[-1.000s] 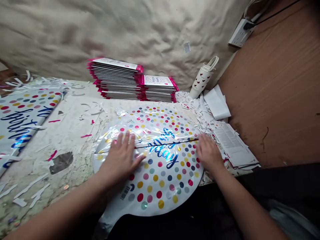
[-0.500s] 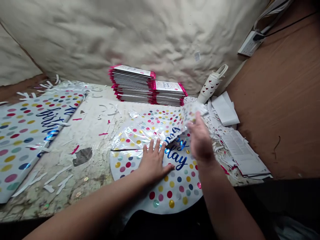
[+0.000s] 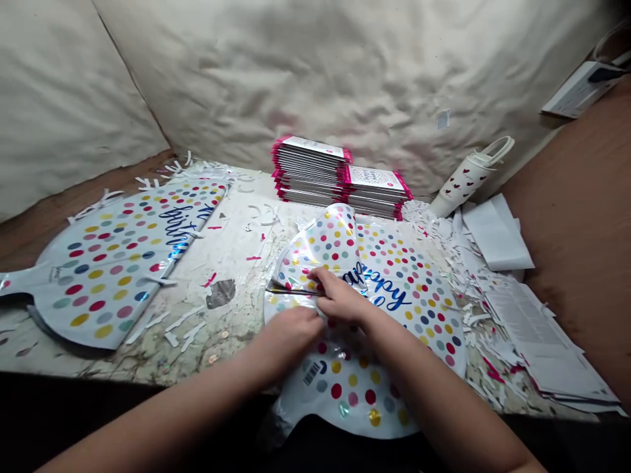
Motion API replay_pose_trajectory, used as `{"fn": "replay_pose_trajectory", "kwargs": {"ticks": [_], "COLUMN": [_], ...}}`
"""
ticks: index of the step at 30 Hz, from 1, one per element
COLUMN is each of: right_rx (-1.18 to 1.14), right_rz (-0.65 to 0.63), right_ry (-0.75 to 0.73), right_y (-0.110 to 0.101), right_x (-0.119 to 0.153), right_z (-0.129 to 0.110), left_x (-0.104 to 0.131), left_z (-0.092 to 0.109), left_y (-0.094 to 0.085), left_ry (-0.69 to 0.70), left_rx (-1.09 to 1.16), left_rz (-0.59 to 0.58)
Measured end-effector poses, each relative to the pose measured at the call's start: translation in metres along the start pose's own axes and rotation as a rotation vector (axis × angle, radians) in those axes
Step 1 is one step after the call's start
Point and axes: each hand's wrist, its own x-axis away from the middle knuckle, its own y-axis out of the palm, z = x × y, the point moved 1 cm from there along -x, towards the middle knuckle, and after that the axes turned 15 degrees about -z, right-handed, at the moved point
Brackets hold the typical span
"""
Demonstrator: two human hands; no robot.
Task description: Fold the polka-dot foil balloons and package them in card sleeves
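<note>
A round foil balloon point(image 3: 428, 309) with coloured dots and blue lettering lies flat at the table's front edge, its upper left part folded over. My left hand point(image 3: 296, 332) is closed at the balloon's left side, just below a dark slit-like fold line; its fingertips are pressed together on the foil. My right hand point(image 3: 338, 295) is closed above and beside it, fingers pinching the foil near the same line. The two hands almost touch. A barcode shows on the foil below them.
Folded dotted balloons point(image 3: 113, 263) lie at the left. Behind stand stacks of pink-edged packets point(image 3: 310, 171) and a white tumbler with hearts point(image 3: 466, 180). Papers point(image 3: 547, 341) and white scraps lie at the right; more scraps litter the table point(image 3: 236, 256).
The view has turned left. My right hand has come down from the upper right to beside my left hand, which has closed. The balloon's folded part now lies differently, with a barcode showing.
</note>
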Motion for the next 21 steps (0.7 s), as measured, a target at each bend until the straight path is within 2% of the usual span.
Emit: {"fn": "replay_pose_trajectory", "kwargs": {"ticks": [4, 6, 8, 10, 11, 13, 15, 19, 21], "right_rx": [0.09, 0.133, 0.166, 0.191, 0.196, 0.191, 0.17, 0.157, 0.22], "right_rz": [0.078, 0.163, 0.25, 0.326, 0.365, 0.47, 0.646, 1.157, 1.445], "right_ry": [0.01, 0.063, 0.121, 0.14, 0.136, 0.118, 0.12, 0.232, 0.234], "right_y": [0.009, 0.017, 0.024, 0.025, 0.023, 0.008, -0.02, -0.089, -0.109], "right_x": [-0.007, -0.019, -0.03, -0.037, -0.037, -0.028, -0.004, 0.072, 0.106], "right_z": [-0.004, -0.01, -0.015, -0.015, -0.013, -0.005, 0.008, 0.027, 0.024], "left_x": [0.008, 0.006, 0.005, 0.006, 0.006, 0.003, -0.002, -0.009, -0.01], "left_z": [-0.054, -0.066, -0.061, -0.046, -0.039, -0.03, -0.031, -0.047, -0.049], "left_y": [-0.034, -0.046, -0.051, -0.047, -0.041, -0.025, -0.008, 0.009, 0.009], "left_ry": [-0.011, -0.001, 0.008, 0.034, 0.071, 0.139, 0.105, -0.139, -0.214], "left_rx": [-0.298, -0.504, -0.657, -0.639, -0.594, -0.494, -0.416, -0.282, -0.244], "left_rz": [0.069, 0.1, 0.198, 0.28, 0.265, 0.163, 0.055, -0.076, -0.099]}}
